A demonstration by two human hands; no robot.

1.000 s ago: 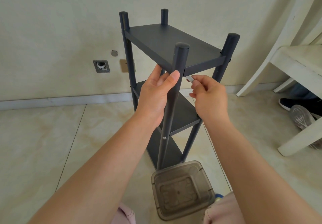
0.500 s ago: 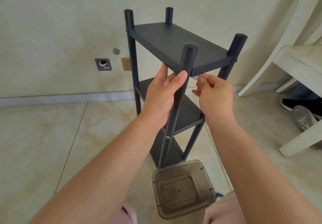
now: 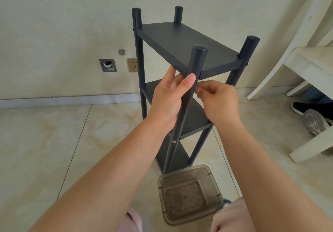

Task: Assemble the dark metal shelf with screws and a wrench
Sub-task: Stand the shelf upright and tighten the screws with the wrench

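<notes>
1. I see the dark metal shelf (image 3: 182,38) standing upright on the tiled floor (image 3: 54,141), three boards fixed between four round posts.
2. My left hand (image 3: 167,100) grips the near post (image 3: 189,91) just below the top board; the thumb lies across the front of the post and the fingers (image 3: 170,73) curl behind it.
3. My right hand (image 3: 219,100) sits immediately right of that post, its fingers (image 3: 201,89) bunched together and touching the post. I cannot tell what they pinch, if anything.
4. Below both hands, a silver screw head (image 3: 173,141) shows on the same post at the middle board.
5. Nearer than the hands, a translucent brown container (image 3: 189,195) rests on the floor at the shelf's foot.
6. Right of the right hand stands a white chair (image 3: 306,60).
</notes>
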